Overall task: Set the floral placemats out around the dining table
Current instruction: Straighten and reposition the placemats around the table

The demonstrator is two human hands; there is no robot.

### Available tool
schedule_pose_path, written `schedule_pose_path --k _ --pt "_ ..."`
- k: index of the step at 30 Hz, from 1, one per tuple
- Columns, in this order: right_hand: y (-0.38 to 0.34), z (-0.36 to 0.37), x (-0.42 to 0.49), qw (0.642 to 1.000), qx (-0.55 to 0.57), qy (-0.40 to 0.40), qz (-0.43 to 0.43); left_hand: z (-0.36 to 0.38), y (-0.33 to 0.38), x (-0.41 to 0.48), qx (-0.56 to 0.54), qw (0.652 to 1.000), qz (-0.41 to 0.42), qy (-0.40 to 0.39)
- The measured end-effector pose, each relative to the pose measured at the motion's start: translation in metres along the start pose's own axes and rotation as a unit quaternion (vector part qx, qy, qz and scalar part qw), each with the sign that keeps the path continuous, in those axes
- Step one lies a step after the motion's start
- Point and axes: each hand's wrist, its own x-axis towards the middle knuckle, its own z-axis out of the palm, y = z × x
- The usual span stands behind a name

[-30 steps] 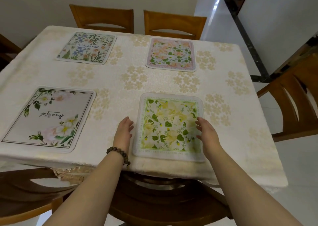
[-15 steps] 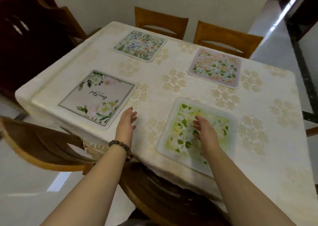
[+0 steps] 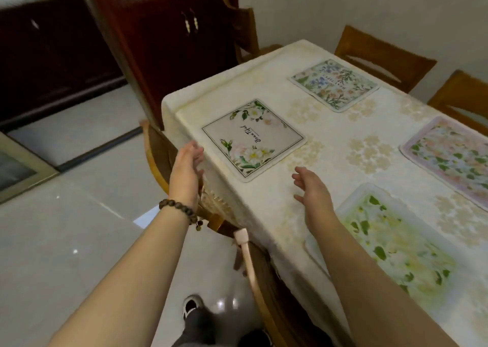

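Observation:
Several floral placemats lie flat on the cream tablecloth. A white mat with black script sits near the table's left corner. A blue-flowered mat lies beyond it, a pink one at the right, and a green-yellow one under my right forearm. My left hand hovers by the table's near edge, left of the script mat, fingers relaxed and empty. My right hand floats above the cloth between the script mat and the green mat, fingers loose, holding nothing.
Wooden chairs stand at the far side and one is tucked under the near edge. A dark wood cabinet stands at the upper left. Glossy tiled floor spreads to the left, with my shoe below.
Both hands have left the green-yellow mat and moved left toward the script mat. The view has swung left, bringing the cabinet and floor into sight.

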Motion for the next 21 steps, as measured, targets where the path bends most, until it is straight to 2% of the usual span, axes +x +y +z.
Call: schedule_pose_path --k 5,9,13,17,21 --pt "-0.008 0.065 -0.005 0.996 -0.032 -0.076 -0.025 -0.061 0.017 0.010 -0.024 0.996 0.011 0.088" --pt "-0.011 0.117 -0.014 0.992 -0.057 -0.110 -0.031 -0.110 0.024 0.014 -0.005 0.992 0.034 0.122" --pt "-0.007 0.173 -0.026 0.989 -0.068 -0.129 -0.030 -0.166 0.027 0.026 -0.018 0.986 0.021 0.166" --pt "0.003 0.229 -0.039 0.985 -0.086 -0.146 -0.045 -0.225 0.028 0.039 -0.026 0.984 -0.002 0.174" --pt "0.005 0.283 -0.043 0.986 -0.093 -0.130 -0.046 -0.282 0.040 0.060 -0.029 0.984 -0.010 0.178"
